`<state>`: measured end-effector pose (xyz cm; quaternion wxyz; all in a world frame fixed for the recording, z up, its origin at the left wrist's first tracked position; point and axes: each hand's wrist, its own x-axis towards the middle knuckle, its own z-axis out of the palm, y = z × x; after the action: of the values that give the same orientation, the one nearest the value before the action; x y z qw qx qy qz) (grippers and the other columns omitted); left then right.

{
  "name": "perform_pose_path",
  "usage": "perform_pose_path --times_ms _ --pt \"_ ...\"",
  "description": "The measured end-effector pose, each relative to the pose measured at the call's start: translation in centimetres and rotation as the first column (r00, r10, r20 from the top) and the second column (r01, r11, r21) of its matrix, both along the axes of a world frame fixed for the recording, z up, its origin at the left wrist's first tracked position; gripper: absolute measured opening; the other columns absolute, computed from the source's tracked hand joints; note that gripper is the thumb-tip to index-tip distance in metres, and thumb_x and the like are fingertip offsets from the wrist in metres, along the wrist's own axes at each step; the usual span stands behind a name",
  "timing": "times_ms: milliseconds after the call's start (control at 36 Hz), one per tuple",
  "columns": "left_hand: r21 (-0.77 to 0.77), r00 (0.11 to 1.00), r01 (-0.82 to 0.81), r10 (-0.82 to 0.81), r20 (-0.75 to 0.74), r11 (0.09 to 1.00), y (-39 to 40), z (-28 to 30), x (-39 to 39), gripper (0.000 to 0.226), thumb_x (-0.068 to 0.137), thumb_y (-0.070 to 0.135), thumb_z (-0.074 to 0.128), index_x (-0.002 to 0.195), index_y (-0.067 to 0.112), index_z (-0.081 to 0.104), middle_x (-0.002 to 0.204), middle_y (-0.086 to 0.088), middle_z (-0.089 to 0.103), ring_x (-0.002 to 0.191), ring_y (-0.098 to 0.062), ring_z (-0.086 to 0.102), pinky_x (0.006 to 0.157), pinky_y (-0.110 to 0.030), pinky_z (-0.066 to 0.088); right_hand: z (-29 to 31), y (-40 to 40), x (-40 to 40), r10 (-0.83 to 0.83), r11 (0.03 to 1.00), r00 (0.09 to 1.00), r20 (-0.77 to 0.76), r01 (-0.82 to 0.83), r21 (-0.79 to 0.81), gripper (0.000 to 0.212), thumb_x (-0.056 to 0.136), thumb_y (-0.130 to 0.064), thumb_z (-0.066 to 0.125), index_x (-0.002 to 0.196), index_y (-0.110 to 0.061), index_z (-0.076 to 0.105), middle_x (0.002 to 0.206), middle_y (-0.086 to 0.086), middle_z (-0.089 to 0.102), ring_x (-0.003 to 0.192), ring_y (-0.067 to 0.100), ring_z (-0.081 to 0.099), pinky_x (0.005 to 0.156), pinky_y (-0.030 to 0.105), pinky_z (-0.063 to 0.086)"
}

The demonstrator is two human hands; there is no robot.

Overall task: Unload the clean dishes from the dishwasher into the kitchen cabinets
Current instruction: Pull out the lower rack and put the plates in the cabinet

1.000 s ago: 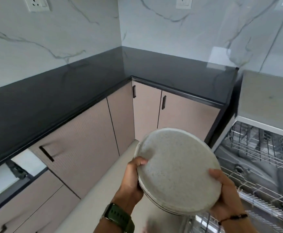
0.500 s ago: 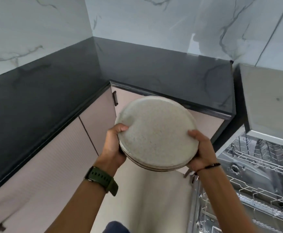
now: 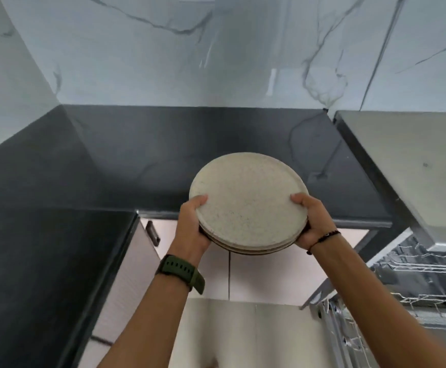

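Gripping a stack of speckled plates at 9 and 3 o'clock, the left hand and right hand are holding it above the black countertop; the marble wall is rising at 12, the open dishwasher sitting at 4.

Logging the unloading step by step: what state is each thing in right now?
Stack of plates: held up over the countertop edge.
Left hand: grips the stack's left rim.
Right hand: grips its right rim.
Dishwasher: open, rack showing.
Cabinet doors: closed.
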<state>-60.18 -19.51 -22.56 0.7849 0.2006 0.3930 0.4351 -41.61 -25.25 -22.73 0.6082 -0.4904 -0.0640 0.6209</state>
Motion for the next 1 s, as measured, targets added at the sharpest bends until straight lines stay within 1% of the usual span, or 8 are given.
perform_pose_path --times_ms 139,250,361,472,583,778,861,1000 --pt "-0.063 0.996 0.048 -0.053 -0.079 0.997 6.0 -0.9 1.8 0.029 0.091 0.02 0.048 0.118 0.009 0.05 0.109 -0.02 0.062 0.101 -0.038 0.058 0.081 -0.051 0.049 -0.5 4.6 1.2 -0.073 0.995 0.997 -0.005 0.072 -0.076 0.035 0.087 -0.022 0.048 0.121 -0.013 0.054 0.109 0.015 0.063 0.096 0.035 0.057 0.072 0.046 0.049" --pt "-0.06 0.993 0.062 -0.068 -0.099 0.996 9.9 -1.9 4.0 0.025 0.093 0.017 0.048 0.115 0.006 0.048 0.104 -0.02 0.062 0.097 -0.037 0.058 0.077 -0.049 0.049 -1.1 7.9 3.1 -0.123 0.99 0.992 0.025 0.125 -0.07 0.027 0.088 -0.018 0.048 0.113 -0.009 0.056 0.101 0.016 0.064 0.091 0.034 0.058 0.071 0.045 0.049" --pt "-0.067 0.99 0.059 -0.067 -0.121 0.996 12.5 -2.6 6.2 0.024 0.094 0.013 0.046 0.116 0.003 0.048 0.104 -0.02 0.061 0.095 -0.037 0.058 0.081 -0.05 0.047 -1.9 10.3 5.2 -0.137 0.986 0.99 0.037 0.14 -0.085 0.022 0.088 -0.017 0.048 0.107 -0.009 0.057 0.1 0.015 0.064 0.088 0.034 0.06 0.068 0.044 0.05" --pt "-0.047 0.988 0.04 -0.046 -0.15 0.998 14.2 -3.2 7.5 0.025 0.094 0.008 0.045 0.119 0.007 0.046 0.114 -0.021 0.056 0.099 -0.038 0.057 0.077 -0.051 0.048 -2.6 12.1 6.5 -0.168 0.977 0.983 0.075 0.176 -0.117 0.031 0.087 -0.018 0.052 0.116 -0.009 0.056 0.106 0.016 0.065 0.089 0.034 0.061 0.066 0.042 0.05" --pt "-0.004 0.989 -0.014 0.013 -0.146 1.0 15.2 -3.7 8.3 0.027 0.094 0.005 0.044 0.12 0.013 0.044 0.118 -0.019 0.054 0.106 -0.038 0.055 0.083 -0.054 0.048 -2.8 13.5 7.6 -0.172 0.973 0.977 0.124 0.188 -0.131 0.039 0.082 -0.017 0.059 0.12 -0.006 0.055 0.116 0.017 0.064 0.102 0.035 0.062 0.072 0.045 0.054" --pt "0.039 0.987 -0.077 0.081 -0.141 0.996 15.6 -4.4 8.2 0.037 0.095 0.005 0.045 0.131 0.012 0.041 0.115 -0.014 0.056 0.098 -0.032 0.058 0.081 -0.05 0.05 -3.0 15.5 7.9 -0.229 0.96 0.919 0.32 0.268 -0.082 0.005 0.082 -0.006 0.062 0.084 -0.005 0.058 0.097 0.015 0.062 0.088 0.032 0.062 0.084 0.05 0.053" --pt "0.057 0.981 -0.095 0.103 -0.165 0.994 15.8 -4.7 8.0 0.039 0.094 0.005 0.049 0.131 0.011 0.041 0.111 -0.013 0.058 0.097 -0.03 0.059 0.082 -0.049 0.05 -3.1 16.3 7.6 -0.253 0.955 0.888 0.385 0.293 -0.05 0.009 0.082 -0.004 0.062 0.075 -0.008 0.057 0.084 0.01 0.061 0.07 0.024 0.059 0.07 0.038 0.054" --pt "0.113 0.966 -0.093 0.117 -0.23 0.989 15.8 -4.9 7.8 0.041 0.093 0.006 0.051 0.133 0.008 0.04 0.119 -0.015 0.056 0.105 -0.031 0.058 0.086 -0.045 0.05 -4.1 17.1 7.8 -0.245 0.945 0.828 0.505 0.32 -0.067 0.007 0.072 -0.015 0.07 0.07 -0.011 0.064 0.095 0.016 0.069 0.09 0.034 0.066 0.082 0.049 0.055"
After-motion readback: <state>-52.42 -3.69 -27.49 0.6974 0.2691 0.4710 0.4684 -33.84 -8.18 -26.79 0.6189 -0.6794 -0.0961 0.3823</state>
